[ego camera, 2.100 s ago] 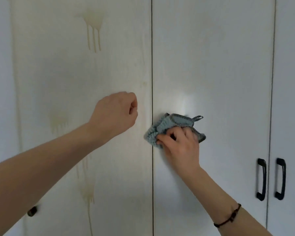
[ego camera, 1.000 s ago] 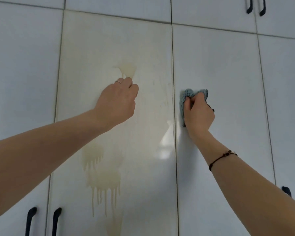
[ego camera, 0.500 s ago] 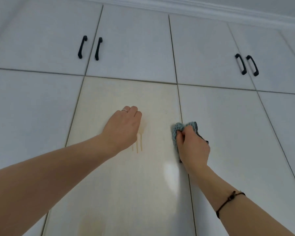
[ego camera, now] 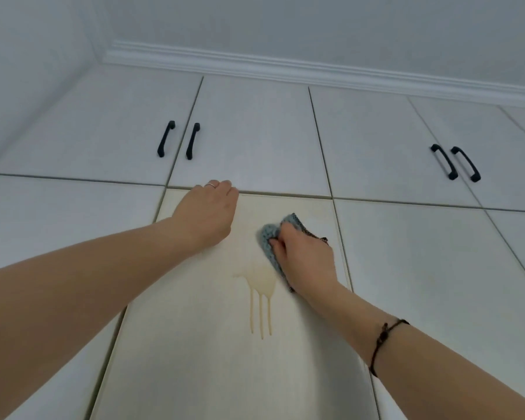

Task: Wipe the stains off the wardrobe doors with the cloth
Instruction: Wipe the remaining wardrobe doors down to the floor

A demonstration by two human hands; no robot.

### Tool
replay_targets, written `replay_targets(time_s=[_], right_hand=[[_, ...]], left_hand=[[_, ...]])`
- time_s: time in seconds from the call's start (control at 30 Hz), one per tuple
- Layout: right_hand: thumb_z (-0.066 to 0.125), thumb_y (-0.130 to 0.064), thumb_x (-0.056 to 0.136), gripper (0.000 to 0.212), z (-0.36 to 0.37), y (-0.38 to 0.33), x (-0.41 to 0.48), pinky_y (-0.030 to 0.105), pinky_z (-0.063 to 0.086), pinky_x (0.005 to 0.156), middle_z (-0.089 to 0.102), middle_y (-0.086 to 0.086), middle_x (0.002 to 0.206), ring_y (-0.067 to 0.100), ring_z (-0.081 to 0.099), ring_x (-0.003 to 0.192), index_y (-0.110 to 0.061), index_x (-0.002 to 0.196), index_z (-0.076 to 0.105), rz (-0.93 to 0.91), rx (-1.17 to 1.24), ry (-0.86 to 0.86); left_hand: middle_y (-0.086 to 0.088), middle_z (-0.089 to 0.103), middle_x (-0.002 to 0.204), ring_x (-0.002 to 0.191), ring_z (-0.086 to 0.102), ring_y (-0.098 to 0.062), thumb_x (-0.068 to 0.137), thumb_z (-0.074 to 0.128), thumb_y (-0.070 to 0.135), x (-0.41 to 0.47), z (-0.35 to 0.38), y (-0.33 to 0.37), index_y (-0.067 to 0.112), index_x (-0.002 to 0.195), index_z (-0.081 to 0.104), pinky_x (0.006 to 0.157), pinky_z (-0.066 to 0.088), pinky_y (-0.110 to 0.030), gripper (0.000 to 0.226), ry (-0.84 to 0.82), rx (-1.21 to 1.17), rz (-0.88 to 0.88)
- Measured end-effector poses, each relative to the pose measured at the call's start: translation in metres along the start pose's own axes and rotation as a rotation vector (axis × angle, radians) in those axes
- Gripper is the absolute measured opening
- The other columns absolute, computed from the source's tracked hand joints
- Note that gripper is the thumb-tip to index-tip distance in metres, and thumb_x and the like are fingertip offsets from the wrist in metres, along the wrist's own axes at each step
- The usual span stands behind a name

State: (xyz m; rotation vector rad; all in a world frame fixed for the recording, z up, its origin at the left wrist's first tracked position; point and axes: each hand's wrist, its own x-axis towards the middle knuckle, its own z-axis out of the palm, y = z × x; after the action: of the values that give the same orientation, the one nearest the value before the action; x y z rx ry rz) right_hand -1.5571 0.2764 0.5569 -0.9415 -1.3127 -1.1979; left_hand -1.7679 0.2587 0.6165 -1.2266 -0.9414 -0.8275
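The right hand (ego camera: 306,259) has its fingers curled tight round a bunched blue-grey cloth (ego camera: 269,237), pressing it flat to the cream wardrobe door (ego camera: 212,365). Just below those fingers sits a yellowish stain (ego camera: 259,283) with three drips running down. The left hand (ego camera: 208,212) rests against the door's top edge, its fingers folded under with nothing visibly held.

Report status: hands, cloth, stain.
Right hand grips cloth on cream door, at upper edge of drip stain. Left hand fisted, knuckles by door's top edge. Nothing in the way.
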Motion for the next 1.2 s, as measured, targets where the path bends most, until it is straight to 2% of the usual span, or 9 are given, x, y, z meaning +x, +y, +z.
replay_targets(time_s=[0.13,0.27,0.4,0.57,0.73,0.83,0.97,1.1,1.2], right_hand=[[0.036,-0.033,0.106,0.023,-0.009,0.058,0.042,0.033,0.036,0.055,0.054,-0.001,0.07,0.019,0.054,0.059,-0.017,0.09,0.041,0.274,-0.067,0.104],[0.037,-0.02,0.106,0.016,0.003,0.053,0.083,0.029,0.025,0.05,0.059,0.007,0.077,0.025,0.05,0.062,-0.009,0.102,0.048,0.522,-0.091,0.199],[0.041,-0.019,0.102,0.011,0.018,-0.01,0.095,0.03,0.033,0.061,0.061,0.006,0.082,0.026,0.061,0.073,-0.013,0.102,0.05,0.391,-0.001,0.182],[0.037,-0.04,0.105,0.02,0.026,-0.038,0.075,0.033,0.036,0.059,0.061,0.002,0.084,0.029,0.063,0.078,-0.024,0.093,0.038,0.07,0.025,0.049],[0.037,-0.042,0.104,0.033,-0.003,0.07,0.077,0.037,0.042,0.064,0.065,0.012,0.086,0.034,0.059,0.074,-0.014,0.094,0.05,0.454,-0.071,0.237],[0.038,-0.033,0.106,0.028,0.001,0.077,0.082,0.035,0.038,0.061,0.066,0.015,0.09,0.029,0.052,0.072,-0.011,0.097,0.052,0.587,-0.089,0.276],[0.037,-0.023,0.106,0.026,0.015,0.027,0.101,0.033,0.036,0.062,0.069,0.015,0.095,0.03,0.061,0.078,-0.006,0.113,0.055,0.563,-0.07,0.278],[0.04,-0.03,0.105,0.022,0.029,-0.026,0.104,0.032,0.034,0.059,0.055,-0.001,0.077,0.025,0.06,0.075,-0.014,0.1,0.055,0.264,-0.031,0.152],[0.042,-0.039,0.105,0.026,0.019,0.003,0.1,0.034,0.043,0.059,0.055,0.0,0.074,0.027,0.059,0.072,-0.017,0.096,0.051,0.167,-0.074,0.082]], left_hand=[[-0.009,0.038,0.148,0.131,0.043,-0.027,0.088,0.042,0.01,-0.001,0.008,-0.028,0.008,0.143,0.035,0.098,0.046,-0.04,0.055,-0.146,0.069,0.095],[-0.008,0.039,0.143,0.131,0.041,-0.024,0.09,0.043,0.01,-0.006,0.01,-0.056,0.008,0.141,0.034,0.098,0.045,-0.039,0.052,-0.225,0.054,0.045],[-0.005,0.045,0.129,0.115,0.048,-0.023,0.086,0.043,0.007,-0.012,0.022,-0.074,0.009,0.129,0.04,0.092,0.048,-0.039,0.044,-0.267,0.001,-0.017],[-0.006,0.03,0.156,0.134,0.043,-0.027,0.089,0.042,0.006,-0.018,0.031,-0.071,0.008,0.148,0.029,0.105,0.043,-0.039,0.061,-0.263,-0.049,-0.065],[-0.006,0.043,0.142,0.122,0.053,-0.026,0.085,0.044,0.007,-0.015,0.035,-0.075,0.009,0.141,0.038,0.099,0.048,-0.041,0.056,-0.225,-0.044,-0.037],[-0.006,0.041,0.144,0.123,0.052,-0.026,0.087,0.044,0.007,-0.015,0.038,-0.073,0.007,0.143,0.036,0.098,0.049,-0.039,0.057,-0.217,-0.063,-0.046],[-0.006,0.05,0.115,0.09,0.055,-0.023,0.085,0.047,0.006,-0.014,0.031,-0.063,0.007,0.123,0.046,0.07,0.045,-0.033,0.038,-0.218,-0.066,-0.079],[-0.002,0.047,0.08,0.064,0.048,-0.016,0.08,0.052,0.0,-0.002,0.014,-0.05,0.012,0.092,0.054,0.05,0.035,-0.027,0.017,-0.227,-0.025,-0.183],[-0.001,0.042,0.073,0.059,0.043,-0.014,0.081,0.052,-0.006,0.006,0.007,-0.036,0.012,0.075,0.047,0.048,0.032,-0.025,0.02,-0.255,0.016,-0.224]])
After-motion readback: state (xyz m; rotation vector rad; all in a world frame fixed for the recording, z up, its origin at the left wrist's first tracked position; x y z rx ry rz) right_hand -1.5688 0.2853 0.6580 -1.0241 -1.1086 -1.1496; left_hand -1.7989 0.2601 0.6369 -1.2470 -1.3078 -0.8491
